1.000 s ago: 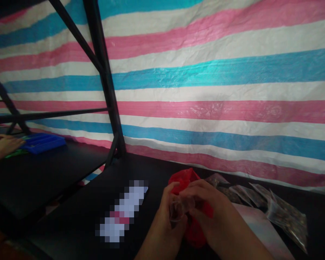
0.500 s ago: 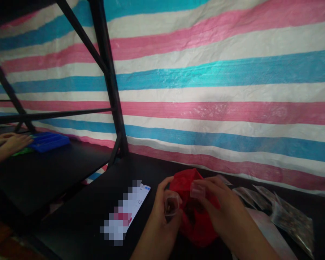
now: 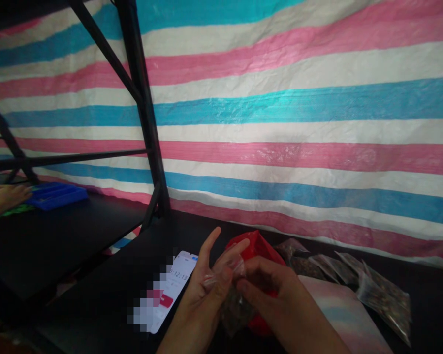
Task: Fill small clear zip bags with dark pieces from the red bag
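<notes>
Step, as judged: two-handed work at upper edge of small clear bag [image 3: 235,314], just in front of red bag [image 3: 257,244]. Left hand [image 3: 205,290]: grip narrow, thumb pinching film, two fingers extended. Right hand [image 3: 273,287]: fingertips pinching same bag. Filled bags [image 3: 386,297] right of red bag, phone [image 3: 183,270] left. Next move calls for steady hold; film looks flimsy.

A phone [image 3: 180,271] lay face up on the black table [image 3: 114,290], its lit screen showing digits and a red button, part of it hidden under pixel blocks. Behind, a creased sheet [image 3: 299,105] striped in pink, blue and white hung across the whole back, and a dark frame [image 3: 144,115] with a slanting brace stood before its left part. On a second table [image 3: 84,226] at left sat a blue tray [image 3: 61,197], with something green [image 3: 19,210] just beside it.
</notes>
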A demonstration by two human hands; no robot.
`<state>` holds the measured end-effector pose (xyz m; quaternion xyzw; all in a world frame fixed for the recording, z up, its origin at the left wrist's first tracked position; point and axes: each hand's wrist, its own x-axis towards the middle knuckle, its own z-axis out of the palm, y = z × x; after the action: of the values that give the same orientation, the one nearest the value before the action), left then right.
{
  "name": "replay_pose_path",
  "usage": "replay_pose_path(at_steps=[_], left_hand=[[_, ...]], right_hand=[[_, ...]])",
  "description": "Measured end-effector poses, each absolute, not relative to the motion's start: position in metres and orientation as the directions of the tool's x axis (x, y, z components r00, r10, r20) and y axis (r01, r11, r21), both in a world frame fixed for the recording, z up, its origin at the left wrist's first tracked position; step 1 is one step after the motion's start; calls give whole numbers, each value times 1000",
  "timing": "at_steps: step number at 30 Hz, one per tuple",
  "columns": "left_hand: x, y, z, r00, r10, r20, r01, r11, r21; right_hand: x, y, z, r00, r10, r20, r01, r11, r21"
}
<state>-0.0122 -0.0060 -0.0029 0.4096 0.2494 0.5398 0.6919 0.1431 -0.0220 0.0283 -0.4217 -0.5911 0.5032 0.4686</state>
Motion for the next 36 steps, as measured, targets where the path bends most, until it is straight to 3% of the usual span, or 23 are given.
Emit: replay_pose_path(at_steps=[4,8,12,16,21,29,36], left_hand=[[-7,-2,-6,276,949,151,-421,-22,907],[6,-4,1,281,948,150,-229,-86,970],[19,-8,6,238,957,164,-165,-126,978],[17,0,-9,22,954,298,89,-299,950],[3,21,-32,-80,877,474,413,-403,817],[-2,28,-39,-150,833,533,494,-404,770],[-2,30,-40,-248,810,531,459,-385,801]], right_hand=[[161,-21,27,-103,985,140,-104,130,-986],[167,-24,32,-91,985,144,-63,138,-988],[186,-32,40,22,990,137,94,135,-986],[240,-47,41,206,971,124,376,39,-926],[296,-63,18,234,969,-85,479,-191,-857],[322,-55,-7,461,883,88,626,-253,-738],[338,-61,-2,490,862,128,636,-254,-729]])
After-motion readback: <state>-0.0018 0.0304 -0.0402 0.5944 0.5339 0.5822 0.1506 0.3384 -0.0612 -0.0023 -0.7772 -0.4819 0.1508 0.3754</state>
